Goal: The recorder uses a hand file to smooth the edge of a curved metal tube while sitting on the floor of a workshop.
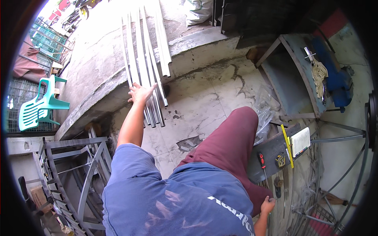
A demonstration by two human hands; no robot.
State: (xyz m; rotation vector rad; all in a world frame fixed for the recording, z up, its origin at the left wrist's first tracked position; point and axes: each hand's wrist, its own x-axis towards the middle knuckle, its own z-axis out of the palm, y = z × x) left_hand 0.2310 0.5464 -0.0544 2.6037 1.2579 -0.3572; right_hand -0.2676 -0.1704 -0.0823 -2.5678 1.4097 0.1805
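My left hand (140, 93) reaches far forward, and its spread fingers rest on a bundle of long silver metal profiles (145, 59). The bundle lies across a concrete step and down onto the floor. No finger is visibly wrapped around a profile. My right hand (267, 205) hangs low at the lower right, curled beside the edge of a dark workbench (271, 151) and some thin metal rods (286, 188). Whether it grips anything is unclear. My knee, in dark red shorts, is raised between the two hands.
On the workbench lie a red-handled screwdriver (261, 159), a tape measure (280, 160), a yellow ruler (287, 142) and a notebook (301, 141). A blue vise (335, 76) stands at the right. A grey metal frame (75, 173) and a green plastic chair (39, 107) stand at the left.
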